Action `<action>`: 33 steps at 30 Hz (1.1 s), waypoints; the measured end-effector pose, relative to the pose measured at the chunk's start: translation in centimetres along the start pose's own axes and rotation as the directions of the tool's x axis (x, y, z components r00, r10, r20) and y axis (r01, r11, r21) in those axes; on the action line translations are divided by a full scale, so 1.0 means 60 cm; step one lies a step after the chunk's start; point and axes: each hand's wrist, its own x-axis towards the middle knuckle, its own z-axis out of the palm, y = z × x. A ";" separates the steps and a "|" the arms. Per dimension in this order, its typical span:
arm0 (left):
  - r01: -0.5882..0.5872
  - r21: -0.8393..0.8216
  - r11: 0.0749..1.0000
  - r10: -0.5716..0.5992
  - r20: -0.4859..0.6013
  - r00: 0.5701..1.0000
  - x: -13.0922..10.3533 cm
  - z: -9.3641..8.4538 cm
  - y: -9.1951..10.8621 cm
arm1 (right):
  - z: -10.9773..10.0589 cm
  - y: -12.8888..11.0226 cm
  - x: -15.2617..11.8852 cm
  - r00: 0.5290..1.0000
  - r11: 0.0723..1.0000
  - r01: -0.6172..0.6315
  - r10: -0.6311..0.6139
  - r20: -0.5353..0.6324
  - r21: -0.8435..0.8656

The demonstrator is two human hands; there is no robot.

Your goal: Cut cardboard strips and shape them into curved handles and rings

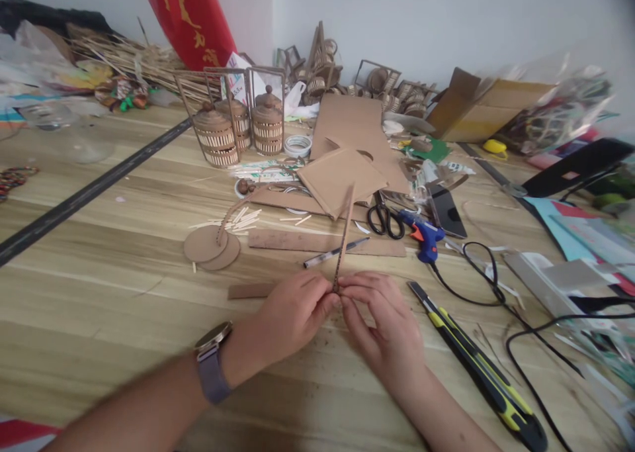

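Observation:
A narrow cardboard strip (pixel 344 240) stands up on edge, pointing away from me, its near end pinched between my two hands. My left hand (pixel 294 306), with a watch on the wrist, grips it with thumb and fingers. Fingertips of my right hand (pixel 384 316) close on the same end from the other side. Beyond the hands lie a pen (pixel 322 259) and a flat cardboard strip (pixel 278 241). Another short strip (pixel 248 291) lies partly behind my left hand. Round cardboard discs (pixel 206 243) and small wooden sticks (pixel 243 220) are at the left.
A yellow-black cutter (pixel 476 362) lies right of my right hand. Beyond it are a blue glue gun (pixel 425 235) with a looping cable, black scissors (pixel 384 220) and a phone (pixel 449 212). Lantern-like models (pixel 215 134), cardboard sheets (pixel 347 124) and an open box (pixel 489 104) stand farther back.

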 end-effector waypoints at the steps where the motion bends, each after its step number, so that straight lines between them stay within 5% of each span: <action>1: -0.001 -0.003 1.000 0.001 0.004 1.000 0.000 0.001 0.000 | 0.000 0.000 0.000 1.000 1.000 0.002 -0.002 -0.001 0.000; 15: -0.066 -0.129 0.989 0.070 0.030 0.997 0.006 -0.009 -0.011 | -0.007 0.005 0.002 0.999 1.000 -0.015 0.016 -0.030 0.016; 22: 0.089 -0.170 0.981 -0.083 0.041 0.996 0.004 -0.004 -0.009 | 0.001 0.003 -0.006 0.996 0.993 0.075 -0.079 -0.037 -0.088; 33: 0.328 -0.265 0.907 -0.301 0.138 0.944 0.006 -0.007 0.014 | 0.006 0.003 -0.011 1.000 0.992 0.017 -0.020 -0.020 -0.129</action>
